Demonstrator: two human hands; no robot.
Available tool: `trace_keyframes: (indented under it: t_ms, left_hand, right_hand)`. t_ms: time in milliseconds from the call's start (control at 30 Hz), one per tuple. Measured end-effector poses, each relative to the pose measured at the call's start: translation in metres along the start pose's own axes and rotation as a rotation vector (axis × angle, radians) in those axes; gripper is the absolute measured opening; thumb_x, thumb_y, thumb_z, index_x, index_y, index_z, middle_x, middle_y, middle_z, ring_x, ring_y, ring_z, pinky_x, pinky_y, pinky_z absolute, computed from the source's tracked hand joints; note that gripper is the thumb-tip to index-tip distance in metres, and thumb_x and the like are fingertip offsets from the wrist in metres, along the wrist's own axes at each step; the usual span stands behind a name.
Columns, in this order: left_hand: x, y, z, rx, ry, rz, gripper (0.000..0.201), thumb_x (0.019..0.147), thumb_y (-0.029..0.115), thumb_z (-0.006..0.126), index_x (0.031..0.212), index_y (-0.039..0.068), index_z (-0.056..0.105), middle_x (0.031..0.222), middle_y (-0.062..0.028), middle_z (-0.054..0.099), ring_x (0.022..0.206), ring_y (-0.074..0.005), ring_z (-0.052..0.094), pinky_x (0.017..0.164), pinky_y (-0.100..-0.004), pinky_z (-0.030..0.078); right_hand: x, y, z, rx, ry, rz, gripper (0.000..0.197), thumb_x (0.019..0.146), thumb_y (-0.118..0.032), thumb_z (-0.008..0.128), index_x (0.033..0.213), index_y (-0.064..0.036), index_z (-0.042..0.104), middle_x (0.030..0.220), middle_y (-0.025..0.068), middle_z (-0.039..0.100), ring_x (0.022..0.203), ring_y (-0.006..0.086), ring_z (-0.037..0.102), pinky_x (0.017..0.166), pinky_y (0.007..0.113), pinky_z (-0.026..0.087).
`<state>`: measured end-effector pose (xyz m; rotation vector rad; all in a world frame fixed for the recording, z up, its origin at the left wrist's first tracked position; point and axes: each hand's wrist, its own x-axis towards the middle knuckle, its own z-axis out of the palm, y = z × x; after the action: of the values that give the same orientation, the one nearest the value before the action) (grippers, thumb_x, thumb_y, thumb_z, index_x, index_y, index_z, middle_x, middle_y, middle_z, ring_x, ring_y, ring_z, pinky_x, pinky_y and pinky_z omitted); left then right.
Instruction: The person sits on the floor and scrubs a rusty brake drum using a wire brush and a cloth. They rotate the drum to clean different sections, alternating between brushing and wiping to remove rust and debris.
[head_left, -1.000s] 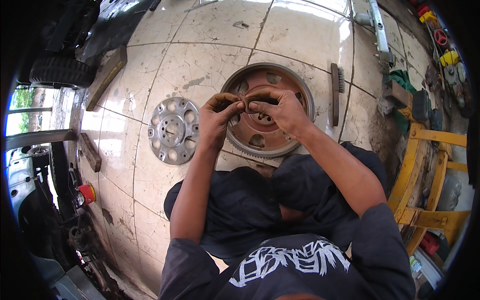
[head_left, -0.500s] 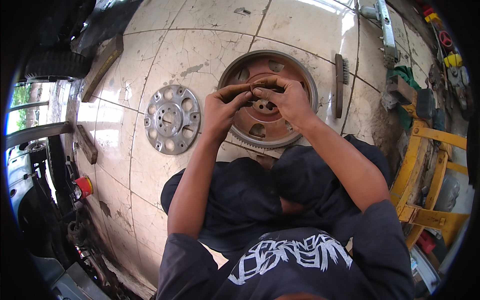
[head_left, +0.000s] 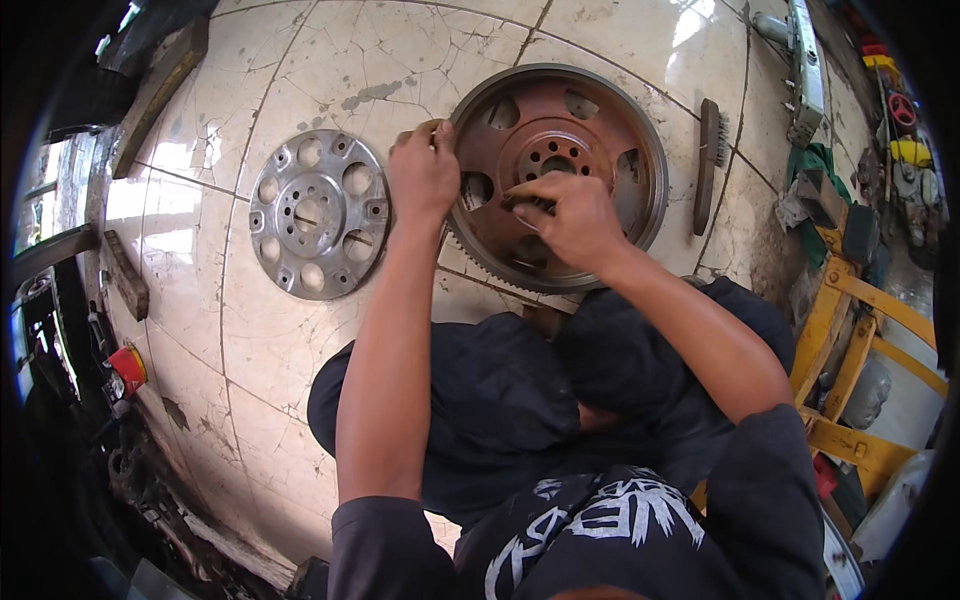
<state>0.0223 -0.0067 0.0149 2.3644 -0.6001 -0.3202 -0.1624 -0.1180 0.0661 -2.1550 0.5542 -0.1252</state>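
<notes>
A reddish-brown flywheel with a toothed ring round its edge lies in front of my knees. My right hand is over its lower middle, finger and thumb pinched on a small dark thing I cannot make out. At the flywheel's left rim is my left hand, its fingers curled in; what they hold, if anything, is hidden. Just left of that hand a bare silver metal disc with round holes lies flat on the floor.
A wire brush with a wooden handle lies right of the flywheel. Wooden blocks and a red can are at the left. A yellow metal frame stands at the right. The floor is cracked tile.
My hands were together over the flywheel, fingers on a small brown piece. They have parted: the left moved to the rim, the right stays over the flywheel. The view has shifted.
</notes>
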Motion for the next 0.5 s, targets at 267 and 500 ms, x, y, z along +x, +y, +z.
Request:
trace_keyframes:
  t_ms: [267,500]
  left_hand:
    - [-0.004,-0.024,0.034,-0.276,0.178,0.076,0.036,0.111,0.026,0.046,0.116,0.002,0.073,0.112,-0.0218,0.069,0.110,-0.0413,0.061,0.098,-0.0487,0.047]
    - [0.000,-0.045,0.044,-0.694,0.145,-0.097,0.043,0.113,0.026,0.042,0.115,0.000,0.075,0.114,-0.0204,0.070,0.110,-0.0359,0.063,0.099,-0.0446,0.048]
  right_hand:
    - [0.020,-0.005,0.064,-0.072,-0.016,0.065,0.029,0.082,-0.020,0.079,0.104,-0.0014,0.080,0.101,0.0252,0.075,0.094,0.0399,0.073,0.088,0.046,0.057]
    - [0.017,0.004,0.076,-0.012,0.135,-0.090,0.025,0.079,-0.015,0.079,0.099,-0.0004,0.078,0.091,0.0230,0.074,0.089,0.0406,0.072,0.083,0.047,0.057]
